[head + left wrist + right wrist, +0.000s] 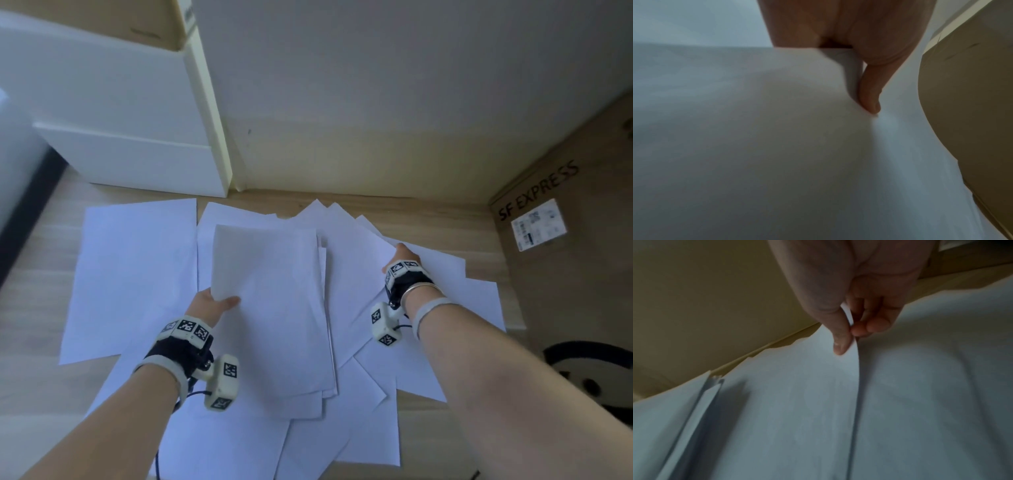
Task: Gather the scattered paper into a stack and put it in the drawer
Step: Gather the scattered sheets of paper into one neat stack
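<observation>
Wood-look floor (442, 219) against a plain wall, white drawer unit (130, 144) off to the left, a cardboard box (575, 274) on the right. Loose white sheets (133, 274) are fanned all over the floor between them, some overlapping, one lying apart on the left.

Left hand (212, 305) holds a small gathered stack (267, 291) by its near corner, thumb on top and fingers underneath, lifted a bit off the pile. Right hand (402, 258) is out on the far-right sheets; in the wrist view its thumb (840, 340) and fingertips (871, 327) are pinched together on the curled edge of a single sheet (797, 386).

Handling-wise: this stuff looks feather-light, floppy and slick sheet on sheet. A corner pinch is fine for one page, but I'd guess the stack droops and fans out if held by one corner. Better to grab it mid-way along a long edge, or support it from below. Edges crease easily too.
</observation>
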Demonstrator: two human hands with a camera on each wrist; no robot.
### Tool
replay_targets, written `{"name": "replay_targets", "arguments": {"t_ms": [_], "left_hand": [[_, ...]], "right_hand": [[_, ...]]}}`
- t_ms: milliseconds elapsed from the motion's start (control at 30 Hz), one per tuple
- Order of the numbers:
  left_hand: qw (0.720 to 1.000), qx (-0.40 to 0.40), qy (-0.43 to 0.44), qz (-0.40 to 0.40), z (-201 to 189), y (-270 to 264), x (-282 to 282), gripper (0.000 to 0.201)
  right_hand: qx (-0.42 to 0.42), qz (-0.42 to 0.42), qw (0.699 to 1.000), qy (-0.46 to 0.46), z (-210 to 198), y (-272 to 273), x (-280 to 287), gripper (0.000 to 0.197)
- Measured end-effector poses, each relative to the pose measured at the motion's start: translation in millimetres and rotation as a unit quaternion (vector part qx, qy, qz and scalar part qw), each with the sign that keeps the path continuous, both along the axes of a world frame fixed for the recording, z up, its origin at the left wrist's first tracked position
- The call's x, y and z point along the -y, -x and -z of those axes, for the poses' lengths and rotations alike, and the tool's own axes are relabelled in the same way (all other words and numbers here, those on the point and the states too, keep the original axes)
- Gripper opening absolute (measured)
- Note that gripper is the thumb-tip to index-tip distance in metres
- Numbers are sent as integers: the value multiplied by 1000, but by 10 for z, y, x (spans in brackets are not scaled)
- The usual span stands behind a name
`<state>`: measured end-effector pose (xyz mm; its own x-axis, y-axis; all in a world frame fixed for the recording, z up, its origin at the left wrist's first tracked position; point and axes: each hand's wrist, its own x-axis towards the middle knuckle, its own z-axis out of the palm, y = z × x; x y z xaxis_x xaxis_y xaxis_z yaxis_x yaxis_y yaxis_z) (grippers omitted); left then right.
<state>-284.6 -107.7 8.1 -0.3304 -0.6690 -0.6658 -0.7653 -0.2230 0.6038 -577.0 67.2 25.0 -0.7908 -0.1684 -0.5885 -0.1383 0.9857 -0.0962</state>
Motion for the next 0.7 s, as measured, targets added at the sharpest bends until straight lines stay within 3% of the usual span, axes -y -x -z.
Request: {"name": "replay_targets", "arguments": {"t_ms": [167,233,333,433,500,633,700], "left_hand": [[1000,-14,-14,12,-37,107,-122,40],[1000,-20,-20,13,-16,130,-166,38],[1000,-16,-20,12,21,136,-207,38],[1000,-7,-14,16,36,130,-216,39],[1000,-3,-13,19,40,132,-215,40],[1000,3,-11,22,33,151,-220,41],[1000,3,-11,21,38,156,-226,40]], "right_hand": [[-12,75,996,-40,12,44,-342,57],[-6,115,993,-33,53,7,-390,68],[4,159,987,11,115,-26,-419,84],[10,196,978,77,143,-10,-460,83],[16,186,979,78,135,-13,-484,83],[25,131,991,4,110,-90,-481,100],[2,114,993,-32,117,-130,-476,99]]}}
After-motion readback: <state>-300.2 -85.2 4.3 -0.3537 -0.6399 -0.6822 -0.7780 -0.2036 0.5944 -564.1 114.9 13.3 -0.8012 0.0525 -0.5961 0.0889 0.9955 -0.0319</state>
